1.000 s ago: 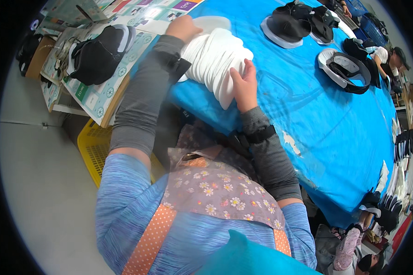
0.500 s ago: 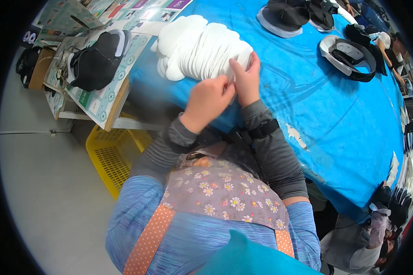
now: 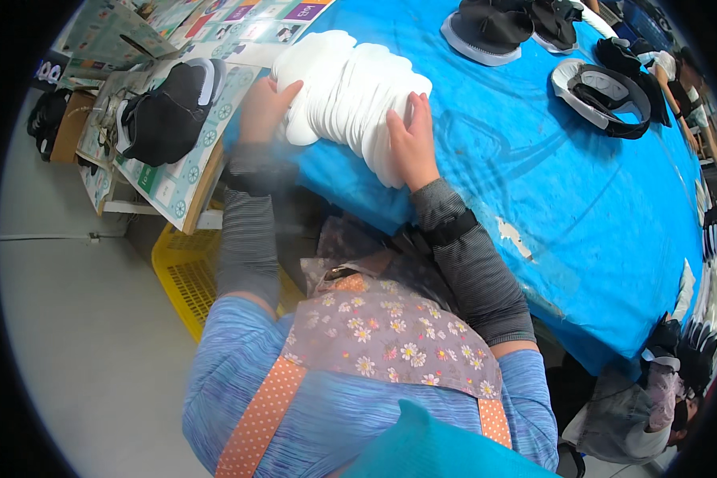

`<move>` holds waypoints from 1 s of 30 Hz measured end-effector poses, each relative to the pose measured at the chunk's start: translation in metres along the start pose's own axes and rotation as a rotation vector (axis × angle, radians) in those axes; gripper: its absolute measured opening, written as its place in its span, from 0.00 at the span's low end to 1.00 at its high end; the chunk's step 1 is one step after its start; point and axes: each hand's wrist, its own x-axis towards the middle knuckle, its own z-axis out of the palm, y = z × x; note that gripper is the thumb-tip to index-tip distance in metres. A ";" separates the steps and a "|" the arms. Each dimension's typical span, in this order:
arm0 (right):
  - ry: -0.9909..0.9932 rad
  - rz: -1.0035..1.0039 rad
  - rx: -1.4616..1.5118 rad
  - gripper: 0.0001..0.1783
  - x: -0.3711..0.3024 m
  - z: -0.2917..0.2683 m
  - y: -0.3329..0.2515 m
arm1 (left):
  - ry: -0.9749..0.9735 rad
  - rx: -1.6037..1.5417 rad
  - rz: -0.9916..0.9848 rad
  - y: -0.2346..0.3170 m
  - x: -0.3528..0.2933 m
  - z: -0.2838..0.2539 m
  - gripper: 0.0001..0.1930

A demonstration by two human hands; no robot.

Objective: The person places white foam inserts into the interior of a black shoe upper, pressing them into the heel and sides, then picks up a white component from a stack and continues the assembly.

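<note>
A long row of thin white rounded flat pieces (image 3: 358,88), fanned and overlapping, lies on the blue-covered table between my hands. My left hand (image 3: 263,111) cups its left end, thumb over the edge pieces and the other fingers mostly hidden. At the right end my right hand (image 3: 414,143) grips the outermost pieces, thumb and fingers apart along their edges. Several of those end pieces hang lower, toward the table's near edge. What they are made of I cannot tell.
On the side table at left sit black caps (image 3: 166,111). More black caps (image 3: 486,32) stand at the far side, with an upturned cap (image 3: 605,99) at right. A yellow basket (image 3: 185,279) is below the table edge. A co-worker (image 3: 625,414) is at lower right.
My left hand has moved from beside my right hand to the row's left end. My right hand has shifted down and slightly left, and the end pieces now reach lower.
</note>
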 end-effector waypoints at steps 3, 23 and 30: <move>-0.007 -0.012 -0.014 0.37 0.000 0.001 0.000 | -0.047 -0.064 -0.006 -0.006 0.005 0.001 0.27; 0.193 0.213 0.792 0.38 0.010 -0.014 -0.010 | -0.069 -0.357 0.312 0.114 -0.150 0.028 0.16; 0.125 0.156 0.389 0.39 0.011 -0.007 0.018 | -0.234 -0.324 0.297 0.103 -0.099 -0.004 0.15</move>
